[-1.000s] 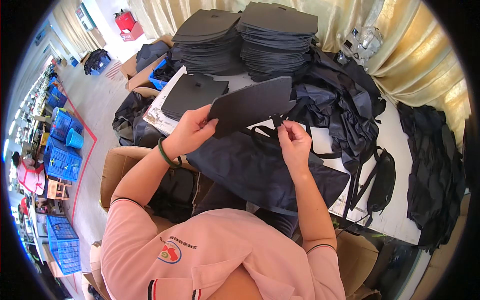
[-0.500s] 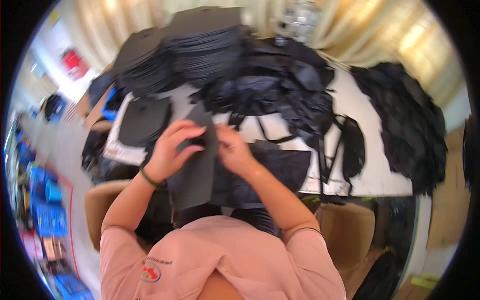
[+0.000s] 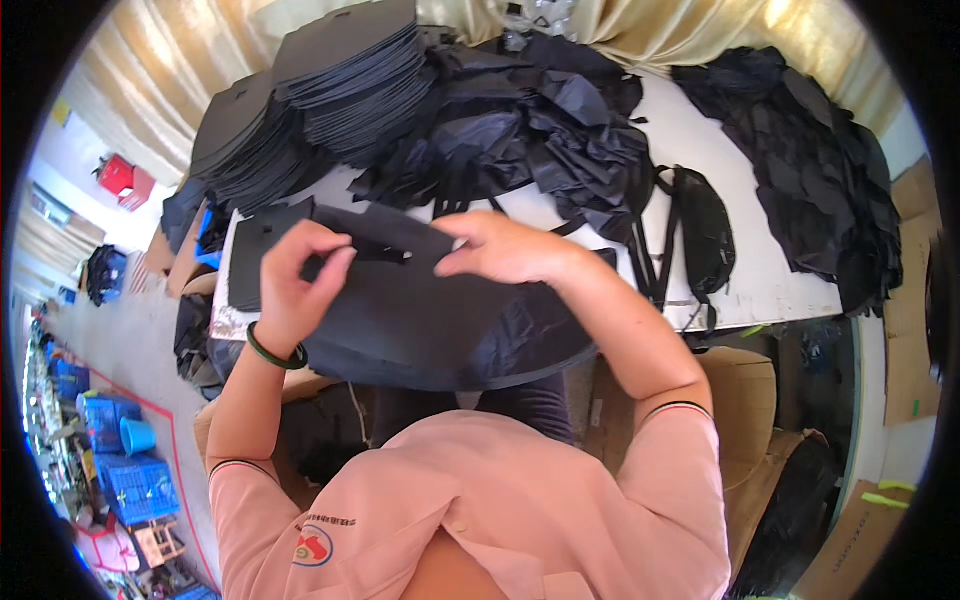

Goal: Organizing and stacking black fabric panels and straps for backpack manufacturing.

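Note:
A large dark grey panel (image 3: pixel 400 310), thin and flat, is tilted in front of me over the table's near edge, with a slot and a small light spot near its top. My right hand (image 3: pixel 500 248) pinches its upper right corner between thumb and fingers. At the upper left, my left hand (image 3: pixel 300 270) is closed, thumb and forefinger meeting at the panel beside the slot; the fingertips' exact grip is partly hidden. Black shiny fabric (image 3: pixel 540 320) shows at the panel's right, and part of it is covered.
Tall stacks of dark panels (image 3: pixel 360 90) stand at the back left, with a lower pile (image 3: pixel 255 250) nearer. Crumpled black fabric (image 3: pixel 560 130) lies mid-table. A black pouch with straps (image 3: pixel 705 230) and a black heap (image 3: pixel 800 180) are at the right. Cardboard boxes (image 3: pixel 735 400) stand below the white table (image 3: pixel 780 285).
The panel has swung from nearly edge-on to face me broadly. My right hand has moved right and up to its corner; my left hand has shifted left. The view has tilted slightly.

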Demonstrator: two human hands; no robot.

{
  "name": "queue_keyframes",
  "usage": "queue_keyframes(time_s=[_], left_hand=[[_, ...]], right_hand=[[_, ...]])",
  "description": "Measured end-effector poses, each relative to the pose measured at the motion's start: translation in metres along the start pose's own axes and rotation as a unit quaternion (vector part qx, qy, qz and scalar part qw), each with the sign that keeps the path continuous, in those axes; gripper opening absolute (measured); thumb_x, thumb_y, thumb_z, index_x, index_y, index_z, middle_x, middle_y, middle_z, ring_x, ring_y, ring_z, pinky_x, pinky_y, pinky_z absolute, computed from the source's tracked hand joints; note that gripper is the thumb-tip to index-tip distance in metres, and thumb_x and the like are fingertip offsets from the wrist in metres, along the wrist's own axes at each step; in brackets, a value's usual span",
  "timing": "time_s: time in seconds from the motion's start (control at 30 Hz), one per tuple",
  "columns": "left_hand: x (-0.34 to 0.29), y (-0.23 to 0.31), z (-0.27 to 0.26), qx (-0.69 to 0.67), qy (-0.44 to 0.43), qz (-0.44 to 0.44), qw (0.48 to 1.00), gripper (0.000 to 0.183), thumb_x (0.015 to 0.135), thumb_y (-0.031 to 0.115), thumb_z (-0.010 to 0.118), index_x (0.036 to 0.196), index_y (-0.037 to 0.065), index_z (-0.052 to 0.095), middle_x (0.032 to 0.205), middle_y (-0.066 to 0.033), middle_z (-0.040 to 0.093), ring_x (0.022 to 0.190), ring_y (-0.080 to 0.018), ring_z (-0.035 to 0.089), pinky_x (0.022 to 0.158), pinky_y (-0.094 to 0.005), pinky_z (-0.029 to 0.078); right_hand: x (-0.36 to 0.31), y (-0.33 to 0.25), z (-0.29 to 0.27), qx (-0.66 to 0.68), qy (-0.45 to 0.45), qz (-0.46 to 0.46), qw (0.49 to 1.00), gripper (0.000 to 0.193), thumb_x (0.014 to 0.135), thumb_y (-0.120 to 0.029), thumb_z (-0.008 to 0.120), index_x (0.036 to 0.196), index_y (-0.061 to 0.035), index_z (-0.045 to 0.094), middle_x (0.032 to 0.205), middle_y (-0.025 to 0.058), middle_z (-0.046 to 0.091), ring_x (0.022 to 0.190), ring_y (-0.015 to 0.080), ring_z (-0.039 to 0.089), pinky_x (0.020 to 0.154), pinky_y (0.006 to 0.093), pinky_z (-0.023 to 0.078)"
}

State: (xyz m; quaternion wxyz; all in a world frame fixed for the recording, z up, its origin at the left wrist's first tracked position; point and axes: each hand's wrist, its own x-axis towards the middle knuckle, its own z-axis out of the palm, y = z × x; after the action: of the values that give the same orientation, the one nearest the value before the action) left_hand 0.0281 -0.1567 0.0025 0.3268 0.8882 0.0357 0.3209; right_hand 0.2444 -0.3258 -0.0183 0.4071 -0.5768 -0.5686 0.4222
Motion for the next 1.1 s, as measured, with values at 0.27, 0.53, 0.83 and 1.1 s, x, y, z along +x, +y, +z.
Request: queue_keyframes(time_s=[0.27, 0.53, 0.83, 1.1], left_hand=[[-0.04, -0.022, -0.083, -0.261, 0.191, -0.222, 0.92, 0.004, 0.096, 0.007, 0.053, 0.093, 0.005, 0.056, 0.073, -0.0042, 0.06, 0.057, -0.0103, 0.055, 0.054, -0.0212, 0.043], [-0.119, -0.137, -0.143, -0.128, 0.147, -0.443, 0.875, 0.007, 0.092, 0.014, 0.061, 0.093, 0.007, 0.058, 0.078, -0.0002, 0.059, 0.065, -0.0085, 0.055, 0.058, -0.0229, 0.044], [0.037, -0.079, 0.077, -0.126, -0.335, -0.057, 0.932, 0.051, 0.088, 0.03, 0.071, 0.128, 0.003, 0.055, 0.121, -0.0098, 0.061, 0.112, -0.0185, 0.055, 0.094, -0.0306, 0.045], [0.077, -0.057, 0.171, -0.196, -0.593, -0.159, 0.765, 0.059, 0.072, 0.008, 0.078, 0.126, 0.002, 0.055, 0.109, -0.0095, 0.067, 0.097, -0.0193, 0.063, 0.091, -0.0316, 0.048]], right_hand=[[-0.02, 0.071, -0.039, 0.027, 0.007, 0.098, 0.995, 0.037, 0.088, -0.006, 0.065, 0.124, -0.0061, 0.057, 0.094, 0.0049, 0.067, 0.086, 0.0089, 0.06, 0.078, 0.0277, 0.048], [-0.071, 0.125, -0.044, -0.098, 0.079, 0.169, 0.978, 0.047, 0.081, -0.011, 0.071, 0.127, -0.0123, 0.059, 0.102, 0.0125, 0.069, 0.092, 0.0261, 0.065, 0.083, 0.0346, 0.049], [-0.074, 0.063, -0.023, -0.321, 0.11, 0.149, 0.929, 0.058, 0.077, -0.016, 0.075, 0.132, -0.0143, 0.055, 0.105, 0.0181, 0.068, 0.097, 0.0352, 0.065, 0.084, 0.0406, 0.05], [-0.082, 0.049, -0.006, -0.389, 0.162, 0.068, 0.904, 0.059, 0.076, -0.018, 0.076, 0.13, -0.0135, 0.053, 0.094, 0.013, 0.069, 0.086, 0.0316, 0.066, 0.08, 0.0411, 0.048]])
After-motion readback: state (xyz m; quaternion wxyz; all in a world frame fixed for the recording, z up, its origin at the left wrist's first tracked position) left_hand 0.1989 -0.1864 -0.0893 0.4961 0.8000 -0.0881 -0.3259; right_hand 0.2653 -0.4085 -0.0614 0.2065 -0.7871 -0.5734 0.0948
